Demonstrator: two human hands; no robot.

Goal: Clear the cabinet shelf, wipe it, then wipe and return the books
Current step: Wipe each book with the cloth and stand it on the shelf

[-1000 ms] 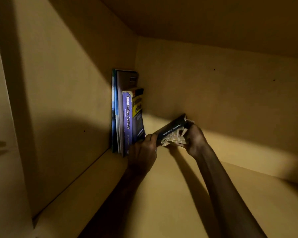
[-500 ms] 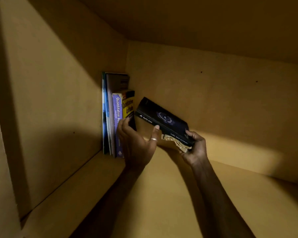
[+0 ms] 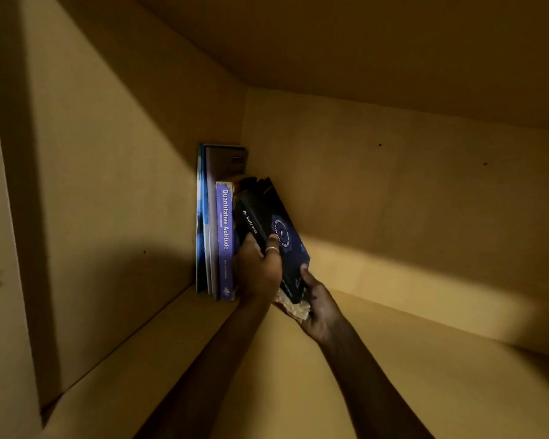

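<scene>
**Two grips on the black book**

The left grip [image 3: 260, 267] curls round the spine of the black book [image 3: 274, 231], thumb across the cover; the right grip [image 3: 319, 304] cups its lower end from beneath. The book's long axis runs steeply up, its top tipped left against the standing books [image 3: 224, 236], which sit just left of the left grip. Its foot hovers above the shelf [image 3: 298, 375].

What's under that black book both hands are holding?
Under the black book, a crumpled pale cloth shows at its lower end, held against it by the right hand. The left hand grips its spine. Whether its bottom edge touches the shelf is hidden.
</scene>
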